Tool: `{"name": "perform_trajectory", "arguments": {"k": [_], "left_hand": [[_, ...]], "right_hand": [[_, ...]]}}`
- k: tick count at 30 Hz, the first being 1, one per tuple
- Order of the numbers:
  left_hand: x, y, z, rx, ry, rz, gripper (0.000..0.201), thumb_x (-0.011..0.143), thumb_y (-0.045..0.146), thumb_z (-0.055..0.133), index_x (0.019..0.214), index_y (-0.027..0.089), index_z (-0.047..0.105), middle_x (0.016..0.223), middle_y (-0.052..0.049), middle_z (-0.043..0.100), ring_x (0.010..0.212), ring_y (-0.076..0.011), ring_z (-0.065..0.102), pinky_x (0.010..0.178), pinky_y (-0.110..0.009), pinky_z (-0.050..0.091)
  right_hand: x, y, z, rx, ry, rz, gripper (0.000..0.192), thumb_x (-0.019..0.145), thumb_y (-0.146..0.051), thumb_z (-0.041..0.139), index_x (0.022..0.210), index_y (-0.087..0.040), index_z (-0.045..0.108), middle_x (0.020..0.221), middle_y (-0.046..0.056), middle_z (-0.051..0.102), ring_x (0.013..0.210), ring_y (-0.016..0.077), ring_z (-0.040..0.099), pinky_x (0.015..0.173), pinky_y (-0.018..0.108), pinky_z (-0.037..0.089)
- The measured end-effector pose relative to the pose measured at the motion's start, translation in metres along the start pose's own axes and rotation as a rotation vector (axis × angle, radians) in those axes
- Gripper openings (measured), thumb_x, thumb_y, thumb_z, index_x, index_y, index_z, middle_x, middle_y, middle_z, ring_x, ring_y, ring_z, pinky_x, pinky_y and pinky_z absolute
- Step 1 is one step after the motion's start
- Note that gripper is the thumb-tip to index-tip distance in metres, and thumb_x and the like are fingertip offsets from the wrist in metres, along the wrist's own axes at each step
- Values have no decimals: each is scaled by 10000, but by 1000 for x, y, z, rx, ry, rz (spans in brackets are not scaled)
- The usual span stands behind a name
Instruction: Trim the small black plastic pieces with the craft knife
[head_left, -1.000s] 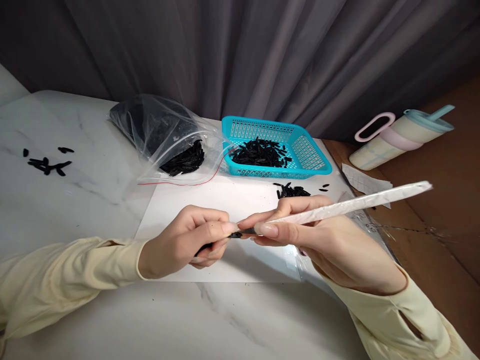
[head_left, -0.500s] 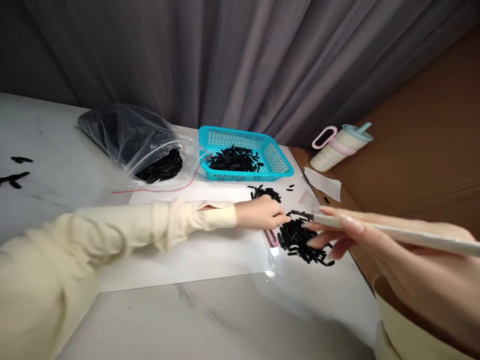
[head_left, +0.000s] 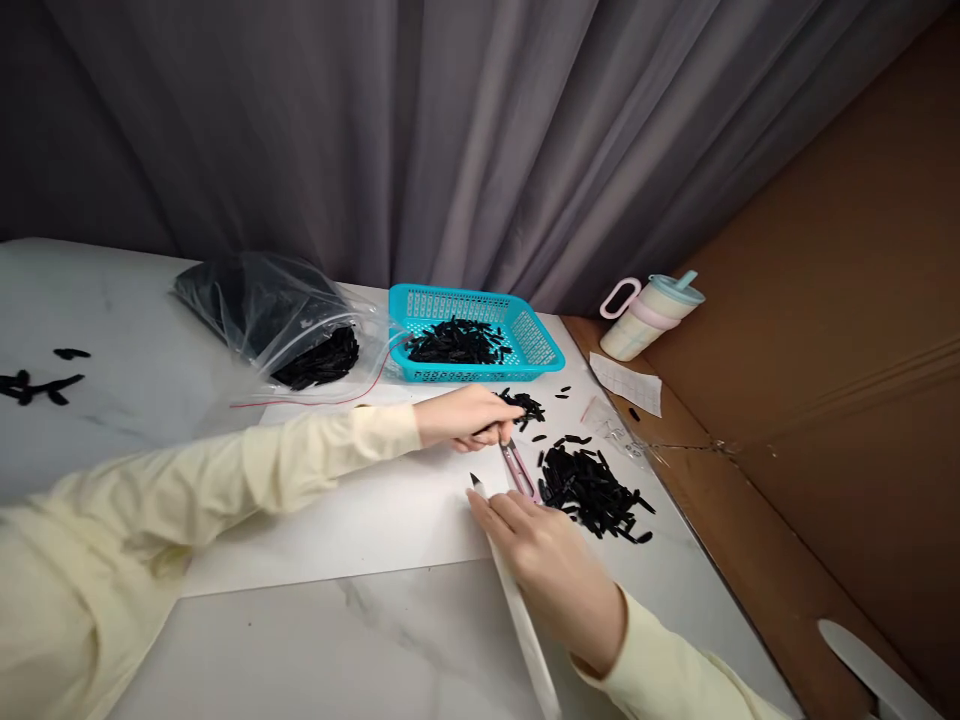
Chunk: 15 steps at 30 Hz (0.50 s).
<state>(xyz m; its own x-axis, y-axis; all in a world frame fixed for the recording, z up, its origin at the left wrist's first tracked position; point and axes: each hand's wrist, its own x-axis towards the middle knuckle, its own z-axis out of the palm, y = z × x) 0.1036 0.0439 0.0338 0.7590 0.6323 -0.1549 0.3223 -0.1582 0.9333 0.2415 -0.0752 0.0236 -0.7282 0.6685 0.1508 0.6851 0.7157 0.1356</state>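
Note:
My left hand (head_left: 474,415) is closed beside a small heap of black strips (head_left: 526,408). Its fingertips are pinched together, and I cannot make out what is between them. Lower and to the right, my right hand (head_left: 544,555) grips a long white pen-like tool (head_left: 517,610) with a dark pointed tip, which points up and left over the white sheet (head_left: 352,530). A slim pink tool (head_left: 517,470) lies between the two hands. Just right of it spreads a larger heap of black strips (head_left: 592,490).
Behind my hands a blue basket (head_left: 555,350) holds more black strips. A clear zip bag (head_left: 262,300) of them lies left of it. A tumbler (head_left: 649,318), a paper slip (head_left: 626,385) and clear plastic (head_left: 615,430) are at the right. Several strips (head_left: 52,388) lie far left.
My right hand has swung left and down with the white tool, away from the larger heap. My left hand has drawn back left from between the heaps. The view has shifted slightly.

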Motion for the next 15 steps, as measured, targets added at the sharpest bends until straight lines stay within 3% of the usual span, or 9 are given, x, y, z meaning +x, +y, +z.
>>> {"name": "perform_trajectory", "arguments": {"k": [1, 3, 5, 10, 15], "left_hand": [[-15, -1, -4, -70, -3, -36, 442, 872, 545, 253, 661, 189, 409, 423, 85, 252, 342, -65, 189, 339, -196, 180], [-46, -5, -10, -470, -20, -218, 391, 846, 536, 358, 680, 186, 412, 437, 89, 246, 348, -48, 127, 323, -169, 95], [-72, -10, -13, -669, 8, -318, 334, 831, 510, 427, 751, 186, 452, 458, 84, 267, 360, -45, 131, 321, -146, 73], [-105, -18, -9, -710, 107, -391, 342, 833, 535, 425, 923, 209, 480, 449, 82, 312, 358, -48, 155, 328, -136, 85], [-105, -20, 5, -708, 80, -366, 392, 835, 585, 381, 801, 199, 437, 452, 75, 332, 360, -44, 174, 338, -164, 95]], "right_hand": [[8, 0, 4, -31, 15, -28, 358, 739, 44, 445, 1072, -17, 564, 716, 84, 611, 606, 211, 586, 433, 305, 426], [19, 3, 8, -27, 16, -63, 349, 754, 48, 419, 1068, -21, 554, 727, 85, 609, 597, 209, 582, 403, 305, 400], [28, 6, 8, 86, 22, -50, 346, 787, 37, 370, 1074, -62, 534, 768, 83, 619, 611, 197, 589, 424, 291, 405], [47, 4, -4, 615, 131, 153, 153, 934, -176, 329, 975, -180, 477, 720, 19, 615, 561, 132, 567, 513, 234, 419], [61, -17, 7, 765, 98, 69, 134, 936, -233, 342, 1030, -193, 428, 832, 48, 635, 671, 152, 618, 581, 242, 463]]}}
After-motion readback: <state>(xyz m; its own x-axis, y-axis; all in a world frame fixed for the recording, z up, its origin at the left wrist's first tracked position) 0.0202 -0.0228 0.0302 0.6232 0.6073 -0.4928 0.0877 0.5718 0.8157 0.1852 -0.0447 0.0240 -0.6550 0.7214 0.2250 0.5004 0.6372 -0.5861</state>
